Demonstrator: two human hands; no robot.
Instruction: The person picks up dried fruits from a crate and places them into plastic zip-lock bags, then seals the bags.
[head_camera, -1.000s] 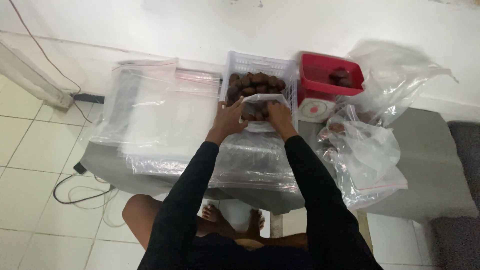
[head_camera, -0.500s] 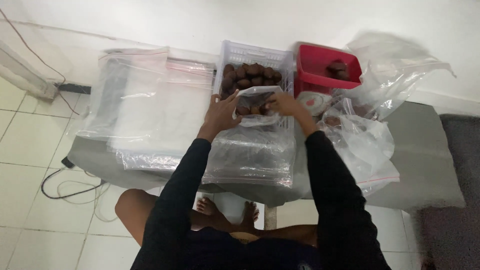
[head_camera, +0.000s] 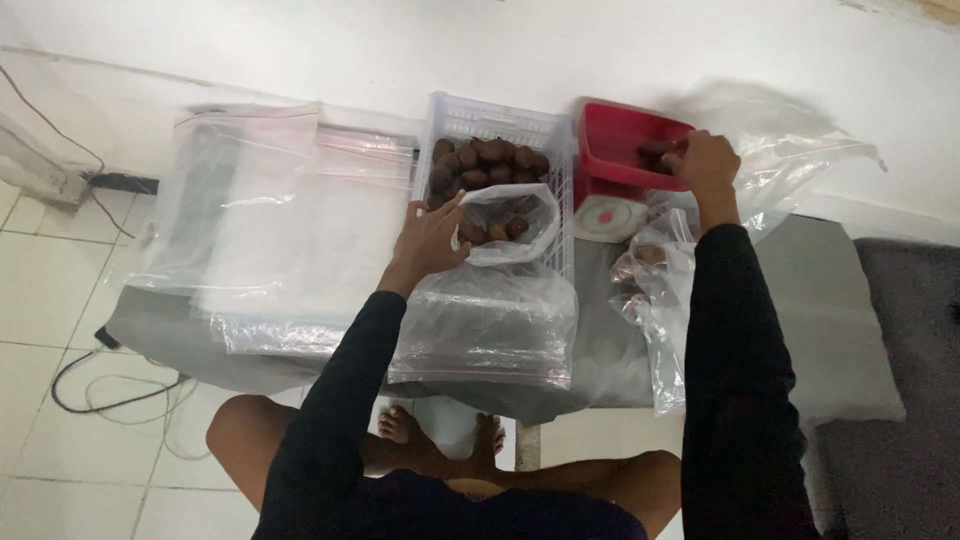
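A seated person in black sleeves is working over a grey worktop (head_camera: 830, 290) crowded with clear plastic bags. The left hand (head_camera: 432, 238) is gripping the rim of a small bag (head_camera: 508, 222) that is standing open against the front of a white basket (head_camera: 497, 122) — both bag and basket are holding brown fruit (head_camera: 487, 162). The right hand (head_camera: 704, 163) is reaching well apart from it into a red tray (head_camera: 620, 147) sitting on a small scale (head_camera: 607, 214) just right of the basket; its fingers are curling over a dark fruit at the tray's far edge, though whether they are closing on it cannot be told. A flat zip bag (head_camera: 487, 328) is lying in front of the basket, touching the small bag's base. A stack of empty zip bags (head_camera: 255, 225) is spreading across the worktop's left side, and a crumpled bag (head_camera: 652, 290) with a few fruit inside is lying beside the right forearm. A larger loose bag (head_camera: 790, 150) is billowing behind the tray, against the white wall.
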